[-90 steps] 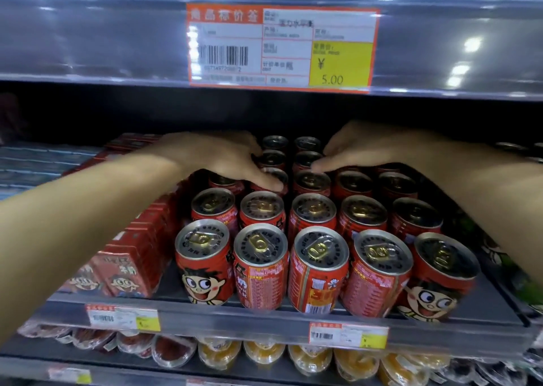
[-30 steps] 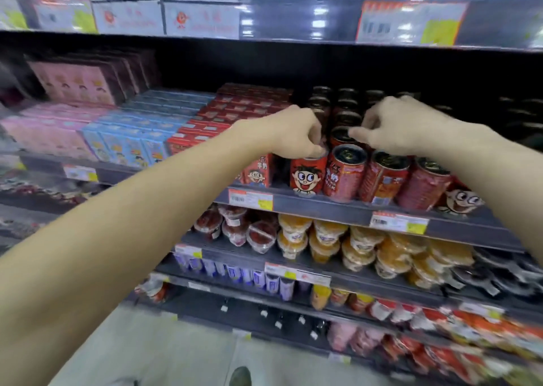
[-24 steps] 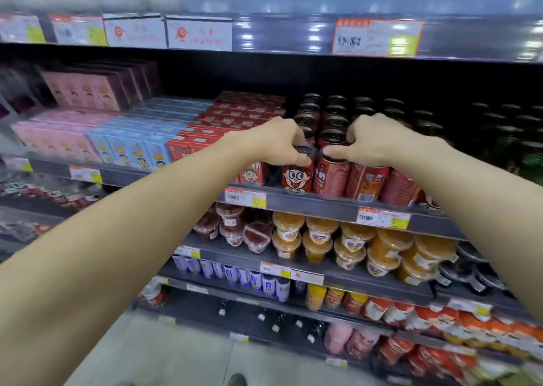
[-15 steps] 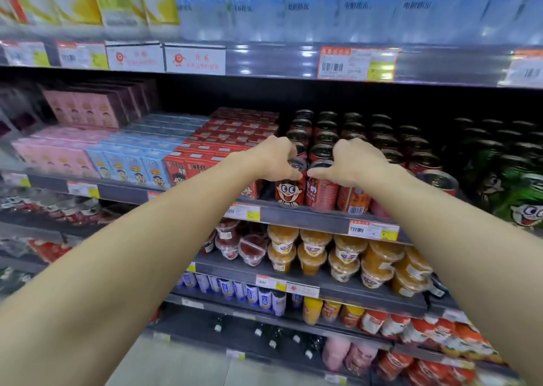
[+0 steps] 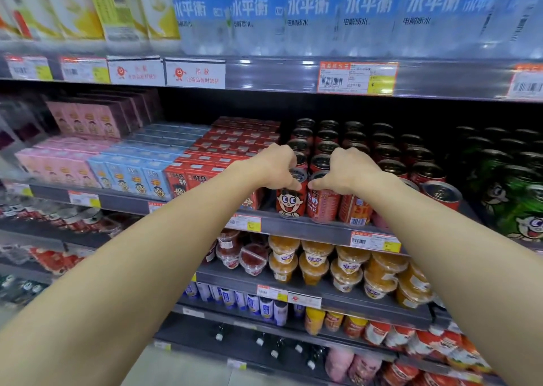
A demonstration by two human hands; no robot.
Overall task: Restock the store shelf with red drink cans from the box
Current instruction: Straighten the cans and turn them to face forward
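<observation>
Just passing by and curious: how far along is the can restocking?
Mostly done, it seems: the red cans stand in full rows to the shelf edge. In hand: the left hand and right hand each grip a front can's top. No box shows, so what's left is unclear.

left hand (image 5: 276, 166): fingers curled, arm outstretched | right hand (image 5: 342, 169): same

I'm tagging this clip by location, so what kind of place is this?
Most likely a supermarket or convenience store aisle: tiered shelves carry printed price tags along their edges, with rows of red drink cans, drink cartons and fruit cups stocked facing outward.
</observation>
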